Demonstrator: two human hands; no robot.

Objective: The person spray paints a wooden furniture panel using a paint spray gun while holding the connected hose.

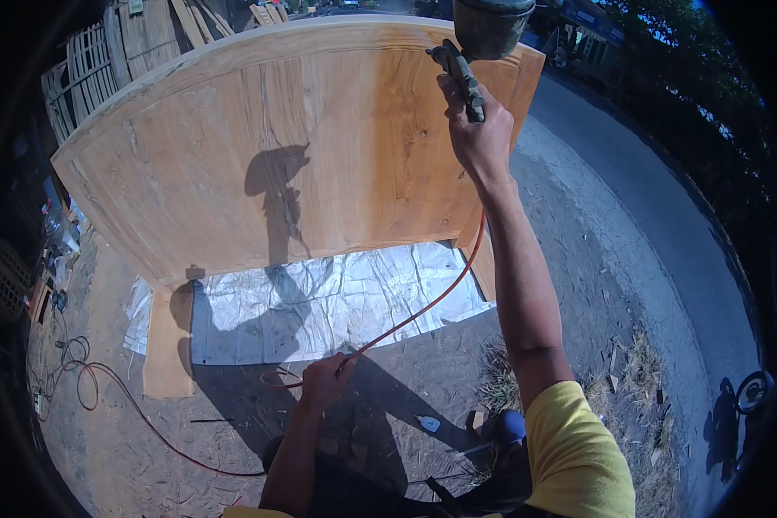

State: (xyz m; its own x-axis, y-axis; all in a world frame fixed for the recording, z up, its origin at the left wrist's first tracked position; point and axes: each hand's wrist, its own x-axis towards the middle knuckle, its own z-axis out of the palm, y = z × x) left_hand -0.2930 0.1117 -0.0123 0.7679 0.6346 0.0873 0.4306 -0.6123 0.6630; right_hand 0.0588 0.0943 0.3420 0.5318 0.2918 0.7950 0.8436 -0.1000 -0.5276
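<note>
Spray gun (463, 76), dark, worn, with a rounded dark cup (492, 30) on top; located before the upper right of the wooden panel, nozzle toward the left. Right hand (481, 129), raised at full reach: fingers closed around the gun's handle; position of the trigger finger cannot be told.

Left hand (325, 382), low, near the centre: fingers curled together around a red hose (423, 309), which rises in a curve toward the right forearm; fingertips partly hidden.

Wooden panel (341, 147), upright, arched top edge; pale at left, deeper orange-brown at right; shadow of gun and hand across its middle. Wooden foot (169, 350) at its lower left.

Silver sheet (367, 289), creased, flat on the ground along the panel's base. Road (647, 173), grey, at right.
</note>
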